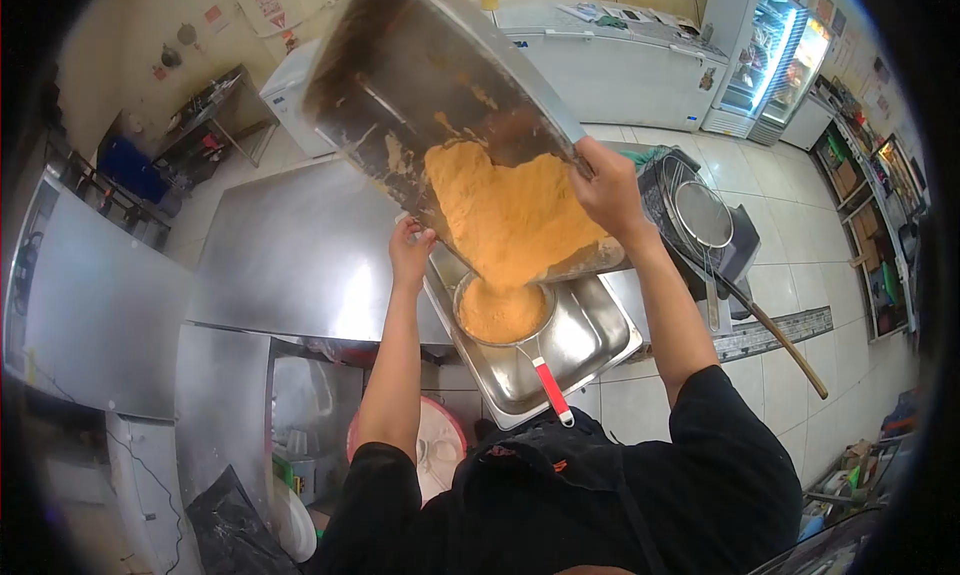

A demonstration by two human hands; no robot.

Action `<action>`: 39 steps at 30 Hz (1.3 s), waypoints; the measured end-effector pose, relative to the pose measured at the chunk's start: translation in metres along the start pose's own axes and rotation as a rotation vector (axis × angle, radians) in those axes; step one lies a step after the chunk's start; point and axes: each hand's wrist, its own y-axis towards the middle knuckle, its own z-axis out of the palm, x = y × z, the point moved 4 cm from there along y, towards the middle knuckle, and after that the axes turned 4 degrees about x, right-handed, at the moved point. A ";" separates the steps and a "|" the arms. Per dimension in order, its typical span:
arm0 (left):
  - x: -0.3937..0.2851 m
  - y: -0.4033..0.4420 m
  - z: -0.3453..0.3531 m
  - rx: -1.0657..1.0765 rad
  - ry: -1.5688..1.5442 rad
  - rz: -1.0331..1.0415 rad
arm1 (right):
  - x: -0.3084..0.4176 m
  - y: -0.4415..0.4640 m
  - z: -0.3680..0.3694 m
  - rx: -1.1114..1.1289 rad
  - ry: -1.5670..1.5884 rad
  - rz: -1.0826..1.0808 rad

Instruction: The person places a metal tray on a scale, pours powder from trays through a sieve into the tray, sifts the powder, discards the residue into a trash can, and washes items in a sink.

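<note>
A deep metal pan (400, 45) is tipped up in front of me, held by its rim. My left hand (410, 250) grips the lower left edge, while my right hand (610, 190) clasps the right edge. Orange powder (510, 210) slides down to the pan's low corner and falls into a sieve (549, 310) below. More of the powder is heaped inside the sieve. Its red and white handle (551, 387) points toward me. Under the sieve sits a rectangular steel tray (610, 320), whose far part is hidden by the tipped pan.
A steel table (290, 245) extends to the left. At the right, a second strainer (704, 215) and a whisk lie on a dark container, with a long wooden handle (780, 350) sticking out. A pink-rimmed tub (455, 425) stands below. White freezers (620, 75) line the back.
</note>
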 end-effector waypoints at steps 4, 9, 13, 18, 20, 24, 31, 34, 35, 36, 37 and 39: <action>-0.013 0.011 0.014 0.093 0.092 0.006 | -0.023 0.000 -0.004 -0.011 0.015 0.138; -0.027 0.017 0.036 0.081 0.086 -0.075 | -0.043 0.003 -0.013 -0.029 -0.035 0.216; -0.024 0.046 0.045 0.157 0.156 -0.115 | -0.067 0.004 -0.017 -0.034 -0.074 0.343; -0.047 0.075 0.043 0.239 0.271 -0.105 | -0.096 0.001 -0.010 -0.037 -0.037 0.525; -0.073 0.077 0.032 0.258 0.231 -0.130 | -0.103 -0.003 0.004 -0.076 0.165 0.602; -0.127 0.063 -0.020 0.175 0.235 -0.142 | -0.072 0.002 0.043 -0.071 0.316 0.656; -0.184 0.008 -0.189 -0.111 0.303 -0.200 | -0.016 -0.013 0.209 0.065 0.544 0.787; -0.182 -0.013 -0.273 -0.260 0.363 -0.271 | 0.040 -0.020 0.275 0.153 0.672 0.878; -0.180 -0.022 -0.295 -0.304 0.386 -0.296 | 0.050 -0.028 0.302 0.183 0.680 0.896; -0.175 -0.028 -0.319 -0.306 0.392 -0.300 | 0.057 -0.036 0.327 0.185 0.684 0.901; -0.164 -0.033 -0.345 -0.336 0.366 -0.326 | 0.064 -0.043 0.353 0.250 0.647 0.879; -0.137 -0.039 -0.389 -0.365 0.342 -0.360 | 0.075 -0.057 0.389 0.316 0.608 0.863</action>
